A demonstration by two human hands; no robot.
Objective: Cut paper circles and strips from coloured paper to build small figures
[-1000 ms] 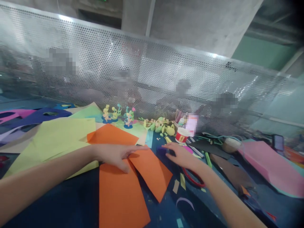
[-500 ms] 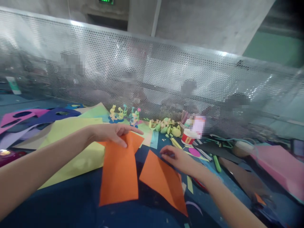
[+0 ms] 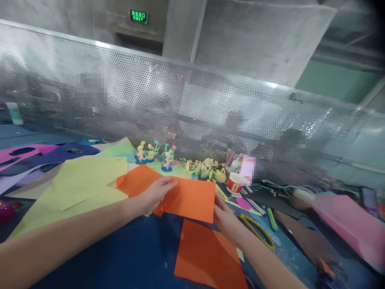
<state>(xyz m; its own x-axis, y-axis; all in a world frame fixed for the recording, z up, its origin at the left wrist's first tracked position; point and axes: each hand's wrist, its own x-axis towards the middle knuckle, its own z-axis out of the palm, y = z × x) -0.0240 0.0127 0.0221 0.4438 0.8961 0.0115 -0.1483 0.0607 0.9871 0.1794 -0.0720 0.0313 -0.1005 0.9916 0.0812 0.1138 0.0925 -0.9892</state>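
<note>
A rectangular sheet of orange paper (image 3: 192, 200) is held up sideways between my two hands. My left hand (image 3: 155, 196) pinches its left end, thumb on the near face. At the right edge, my right hand (image 3: 224, 214) grips it, with part of the fingers hidden behind the sheet. Behind my left hand, another orange piece (image 3: 135, 180) rests over the yellow paper (image 3: 90, 180). Below the held sheet, a third orange piece (image 3: 207, 257) lies on the dark blue table (image 3: 126, 249), close to my right forearm.
Small paper figures (image 3: 168, 158) stand at the back, beside a pile of yellow-green pieces (image 3: 210, 168). A red and white cup (image 3: 234, 182), a yellow-handled tool (image 3: 257, 230), a green stick (image 3: 271, 218) and pink paper (image 3: 351, 224) lie rightward. A perforated metal screen (image 3: 135, 88) stands behind.
The orange sheet in my left hand has turned from upright to sideways. My right hand has closed on its right edge. The loose orange piece now sits lower in view.
</note>
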